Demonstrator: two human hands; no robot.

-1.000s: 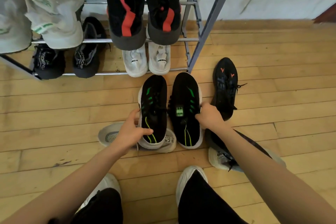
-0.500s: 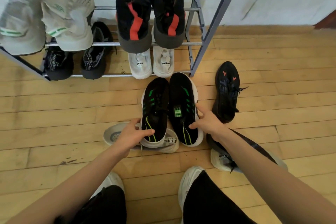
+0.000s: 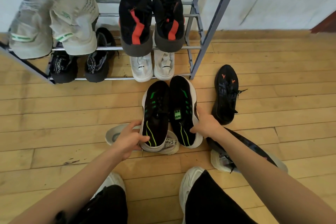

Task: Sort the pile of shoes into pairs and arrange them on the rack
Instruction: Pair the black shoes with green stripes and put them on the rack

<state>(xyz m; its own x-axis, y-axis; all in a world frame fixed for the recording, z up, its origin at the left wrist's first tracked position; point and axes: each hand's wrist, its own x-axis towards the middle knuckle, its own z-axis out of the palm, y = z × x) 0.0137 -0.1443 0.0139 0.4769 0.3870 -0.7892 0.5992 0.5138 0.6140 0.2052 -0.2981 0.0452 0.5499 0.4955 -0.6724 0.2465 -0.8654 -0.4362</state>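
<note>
Fingers [image 3: 134, 126] around heels of green-striped shoes [image 3: 156, 112]

soft, even light fills the room. the wood floor [image 3: 54, 114] shines a little. shadows are faint. the rack [image 3: 208, 42] bars bend near the edges, and the top left looks blurry.

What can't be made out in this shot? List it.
Head view:
- Pale shoe: mostly under left green-striped shoe and left hand.
- Dark shoe: crossed by right forearm.
- Right hand: fingers partly behind right green-striped shoe.
- Grey pair on rack: blurred, markings unreadable.
</note>
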